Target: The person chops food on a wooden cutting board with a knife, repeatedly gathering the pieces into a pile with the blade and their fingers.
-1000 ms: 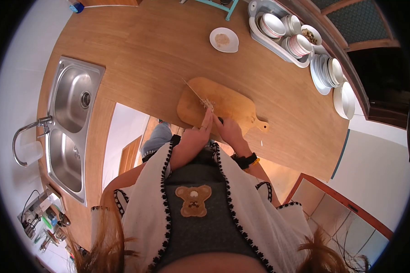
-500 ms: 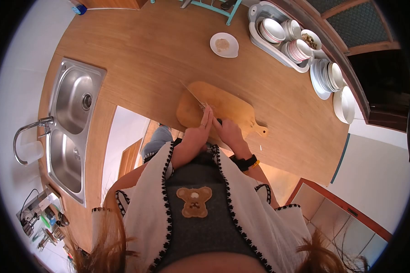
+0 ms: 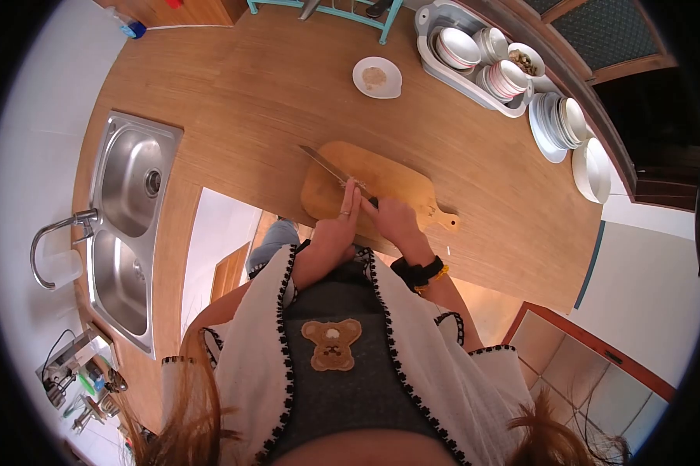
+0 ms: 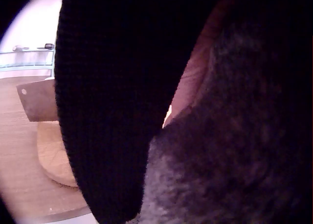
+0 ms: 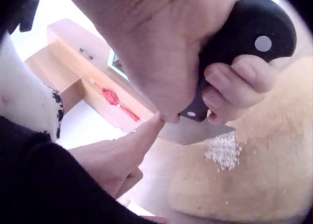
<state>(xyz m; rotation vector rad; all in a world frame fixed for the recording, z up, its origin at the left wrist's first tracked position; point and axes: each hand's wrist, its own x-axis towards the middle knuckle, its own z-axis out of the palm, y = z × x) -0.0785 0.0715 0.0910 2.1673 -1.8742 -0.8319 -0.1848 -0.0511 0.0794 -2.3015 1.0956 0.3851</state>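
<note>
In the right wrist view, the right hand (image 5: pixel 171 52) has its fingers curled round the black handle (image 5: pixel 244 33) of a broad-bladed knife (image 5: pixel 190 132). Finely chopped pale bits (image 5: pixel 225 150) lie beside the blade on the wooden cutting board (image 5: pixel 274 170). The left hand (image 5: pixel 115 158) reaches toward the knife with extended fingers, its fingertips at the blade near the handle. In the head view, the left hand (image 3: pixel 341 229) and right hand (image 3: pixel 397 224) meet over the near edge of the board (image 3: pixel 397 182). The left wrist view shows the blade (image 4: pixel 41 101) above the board; dark cloth hides the left hand there.
A white dish (image 3: pixel 377 78) with pale contents stands beyond the board. A rack of bowls (image 3: pixel 474 66), stacked plates (image 3: pixel 548 128) and a large white bowl (image 3: pixel 591 171) line the right back. To the left is a double sink (image 3: pixel 136 186); a turquoise rack (image 3: pixel 385 27) stands at the back.
The blade's far end has swung toward the left, and its broad side shows more in the head view. Both hands stay together at the knife. The head view has shifted slightly.
</note>
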